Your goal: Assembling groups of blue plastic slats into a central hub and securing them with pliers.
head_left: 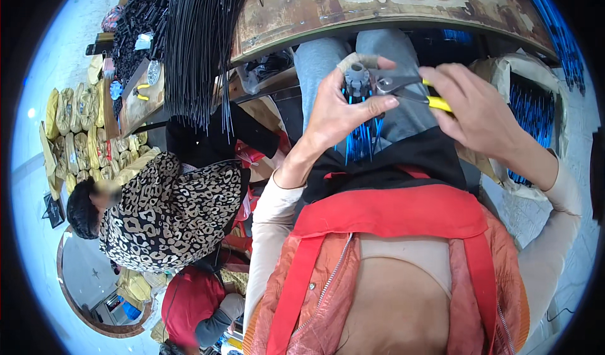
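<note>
1. From where I stand, the worked piece is a bundle (362, 142) of thin, smooth blue strands, topped by a round grey head (357, 77) with a notched, ribbed rim and a hollow at its centre; darker stubby parts sit just under it.
2. The pliers (439, 104) have dull metal noses and slick yellow grips.
3. Ahead runs a worn wooden table (353, 5), scuffed and stained, its edge curving in this view. Long black strands (201, 46) spill off its left end like coarse hair; blue strands (564, 36) droop at the far right.
4. By the right forearm stands a crumpled, pale-lined container (532, 118) packed with more blue strands. To the left, a co-worker in a spotted top (176, 210) bends near stacked yellowish packages (79, 112).
5. The left hand (334, 109) is curled around the bundle just below the grey head (one finger wears a tan wrapping), and its fingers hide part of the strands.
6. The right hand (476, 106) is closed on the yellow grips, covering much of them.
7. So the bundle sits in the left hand, above the lap, left of the right hand; the plier noses lie right beside the grey head, though I cannot tell whether they touch.
</note>
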`<state>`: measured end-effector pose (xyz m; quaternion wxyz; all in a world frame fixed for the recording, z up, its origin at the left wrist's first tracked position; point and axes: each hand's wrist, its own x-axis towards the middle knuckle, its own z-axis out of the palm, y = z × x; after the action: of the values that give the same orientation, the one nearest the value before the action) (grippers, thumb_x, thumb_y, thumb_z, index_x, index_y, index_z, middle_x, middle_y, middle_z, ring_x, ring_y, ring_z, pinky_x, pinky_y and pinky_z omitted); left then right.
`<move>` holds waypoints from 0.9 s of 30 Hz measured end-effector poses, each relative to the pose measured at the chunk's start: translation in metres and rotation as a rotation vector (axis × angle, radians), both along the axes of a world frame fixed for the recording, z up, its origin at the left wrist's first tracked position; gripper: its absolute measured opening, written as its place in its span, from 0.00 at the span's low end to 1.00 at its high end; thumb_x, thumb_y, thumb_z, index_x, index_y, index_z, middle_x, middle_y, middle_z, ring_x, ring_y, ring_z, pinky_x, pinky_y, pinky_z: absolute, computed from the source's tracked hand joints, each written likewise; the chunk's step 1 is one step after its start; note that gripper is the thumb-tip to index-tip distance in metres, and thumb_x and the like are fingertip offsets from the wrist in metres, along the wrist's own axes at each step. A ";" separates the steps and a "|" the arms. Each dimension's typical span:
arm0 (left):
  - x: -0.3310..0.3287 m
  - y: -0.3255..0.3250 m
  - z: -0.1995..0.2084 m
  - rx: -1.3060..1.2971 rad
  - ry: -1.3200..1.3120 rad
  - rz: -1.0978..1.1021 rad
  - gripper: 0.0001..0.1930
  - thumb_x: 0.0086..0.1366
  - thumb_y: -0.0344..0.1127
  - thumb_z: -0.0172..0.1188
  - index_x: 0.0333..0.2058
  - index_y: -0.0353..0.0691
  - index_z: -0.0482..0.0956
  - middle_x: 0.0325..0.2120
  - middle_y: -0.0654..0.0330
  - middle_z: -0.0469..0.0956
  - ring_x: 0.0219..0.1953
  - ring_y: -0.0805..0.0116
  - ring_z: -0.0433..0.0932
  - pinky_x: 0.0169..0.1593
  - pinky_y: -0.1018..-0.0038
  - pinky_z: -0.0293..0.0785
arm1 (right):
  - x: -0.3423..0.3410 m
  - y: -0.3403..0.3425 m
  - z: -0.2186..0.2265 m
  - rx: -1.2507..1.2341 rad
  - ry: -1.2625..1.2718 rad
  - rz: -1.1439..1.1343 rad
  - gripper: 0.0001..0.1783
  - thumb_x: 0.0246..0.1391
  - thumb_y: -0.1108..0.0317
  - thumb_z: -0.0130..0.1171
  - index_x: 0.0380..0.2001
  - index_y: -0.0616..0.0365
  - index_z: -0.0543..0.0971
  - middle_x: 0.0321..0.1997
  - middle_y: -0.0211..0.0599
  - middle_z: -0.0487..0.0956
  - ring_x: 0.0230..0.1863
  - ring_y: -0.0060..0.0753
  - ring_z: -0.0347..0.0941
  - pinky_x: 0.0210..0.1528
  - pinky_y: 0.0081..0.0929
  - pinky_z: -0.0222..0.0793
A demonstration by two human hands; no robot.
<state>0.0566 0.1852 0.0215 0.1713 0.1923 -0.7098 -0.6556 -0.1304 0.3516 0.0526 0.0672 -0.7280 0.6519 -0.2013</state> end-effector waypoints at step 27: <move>0.067 -0.040 -0.019 0.207 0.180 -0.120 0.20 0.50 0.31 0.75 0.43 0.36 0.81 0.32 0.66 0.82 0.34 0.81 0.77 0.40 0.82 0.74 | 0.068 -0.039 0.057 0.101 0.098 -0.012 0.14 0.58 0.69 0.54 0.45 0.61 0.68 0.31 0.42 0.73 0.34 0.56 0.73 0.40 0.37 0.69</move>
<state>0.1240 0.1448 0.0024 0.1740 0.1064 -0.6305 -0.7489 -0.0625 0.3126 0.1096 0.0707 -0.7289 0.6679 -0.1329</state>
